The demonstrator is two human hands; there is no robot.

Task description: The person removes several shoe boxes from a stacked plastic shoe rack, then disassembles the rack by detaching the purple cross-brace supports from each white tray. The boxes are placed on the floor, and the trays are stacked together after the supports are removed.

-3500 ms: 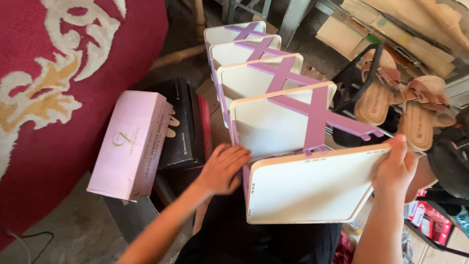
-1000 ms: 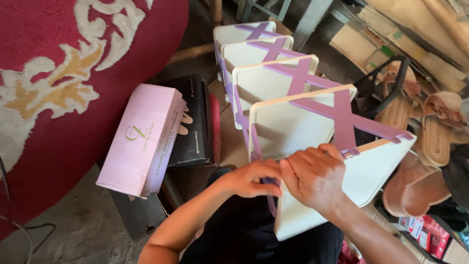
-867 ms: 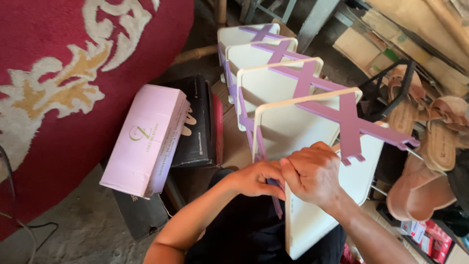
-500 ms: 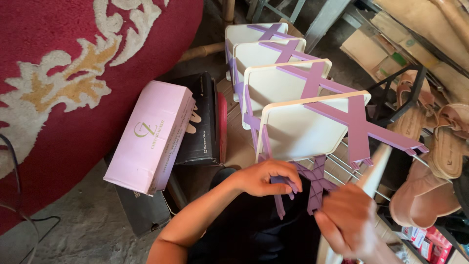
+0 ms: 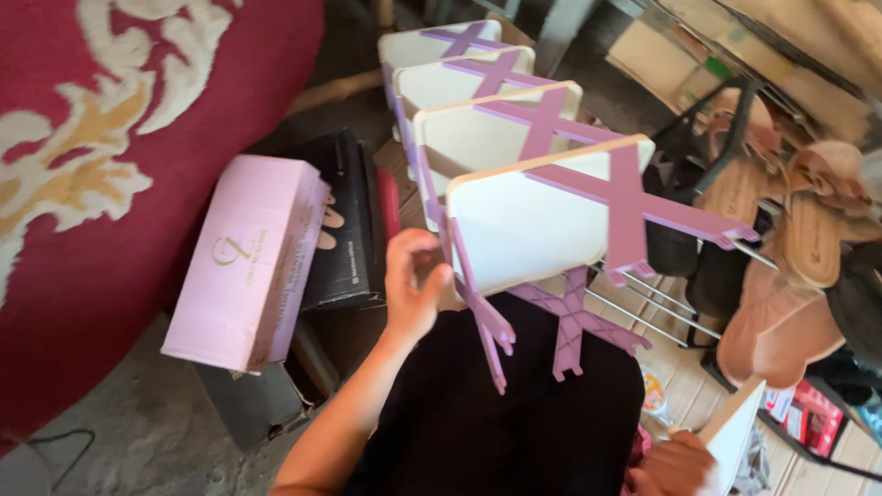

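A folding rack of several white shelf panels (image 5: 524,216) joined by purple cross braces (image 5: 625,207) stretches away from me. My left hand (image 5: 413,285) grips the purple brace on the left side of the nearest panel. At the bottom right my right hand (image 5: 675,464) holds a loose white panel (image 5: 735,432) by its lower corner, away from the rack. Two purple brace ends (image 5: 574,321) hang free under the nearest panel above my dark lap.
A pink shoebox (image 5: 248,257) lies on the left beside a black shoebox (image 5: 344,220). A red rug with a cream pattern (image 5: 101,138) covers the floor on the left. Tan sandals (image 5: 808,239) sit on a rack at the right.
The lowest white panel has come off the rack and my right hand has carried it down to the bottom right. My left hand has shifted onto the left brace.
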